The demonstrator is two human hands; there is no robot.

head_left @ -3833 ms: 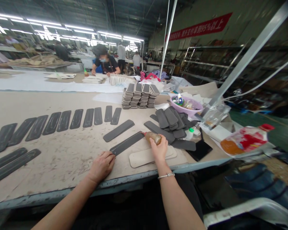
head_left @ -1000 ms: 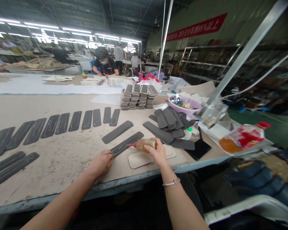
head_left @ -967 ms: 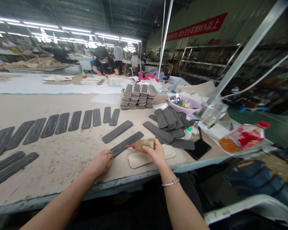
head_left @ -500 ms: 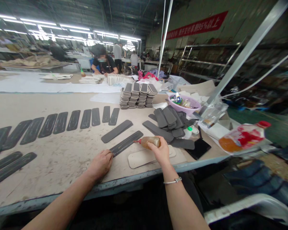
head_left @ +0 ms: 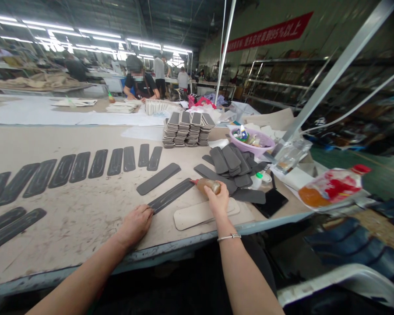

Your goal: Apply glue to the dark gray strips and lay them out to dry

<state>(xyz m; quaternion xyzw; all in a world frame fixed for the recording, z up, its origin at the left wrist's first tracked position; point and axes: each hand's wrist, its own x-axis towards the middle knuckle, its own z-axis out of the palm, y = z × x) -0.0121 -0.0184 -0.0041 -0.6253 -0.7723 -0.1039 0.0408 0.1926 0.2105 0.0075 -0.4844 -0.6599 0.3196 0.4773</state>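
Observation:
My right hand [head_left: 218, 197] is wrapped round a glue bottle [head_left: 206, 185] of brownish liquid, tilted with its red tip at the far end of a long dark grey strip [head_left: 170, 195]. Glossy lines run along that strip. At its near end, my left hand [head_left: 140, 221] grips the strip against the table, fingers together. Another dark strip [head_left: 158, 178] lies just beyond it, without visible shine. Beneath my right hand are pale beige pieces [head_left: 192, 215] with rounded ends. Dark pieces [head_left: 80, 167] with shiny outlines form a row on the left.
Loose dark pieces [head_left: 230, 160] are heaped at right, near a lilac basin [head_left: 253, 148] and a black flat object [head_left: 271, 203]. Neat stacks [head_left: 187, 130] stand at the back. A red-capped jug [head_left: 335, 188] lies at the right edge. A co-worker [head_left: 140, 81] sits across the table.
My right hand has moved the bottle slightly right and away from me, so its tip is now at the strip's far end. My left hand stays on the near end.

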